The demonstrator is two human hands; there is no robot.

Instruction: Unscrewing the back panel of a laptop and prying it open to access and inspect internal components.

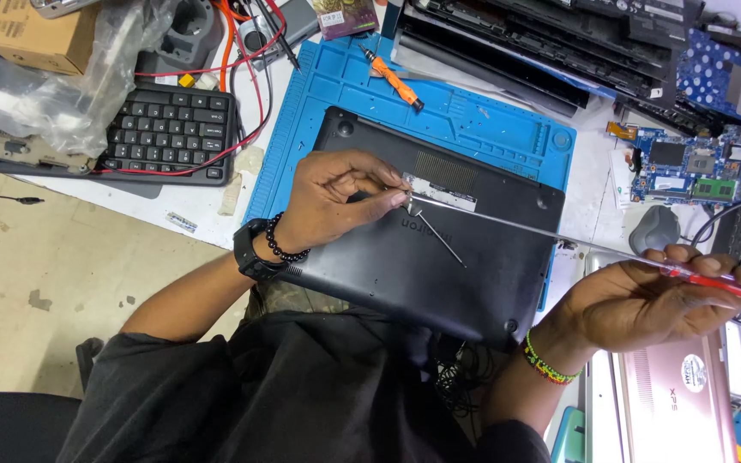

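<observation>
A brown cardboard box (34, 36) sat at the top left corner, beside a crumpled clear plastic bag (62, 94). On the black laptop (439, 240) a pale rectangular label (443, 190) lay near the middle of its upturned base. The laptop rested bottom up on a blue work mat (439, 103), matte black, with a vent grille by the label and round feet at the corners.

The left hand (332, 201) hovered over the label, thumb and forefinger pinched on something too small to make out — at the tip of a long screwdriver (559, 236). The right hand (645, 304) held that tool's clear red handle, fingers curled loosely round it. An orange screwdriver (394, 79) lay on the mat — well apart from both hands.
</observation>
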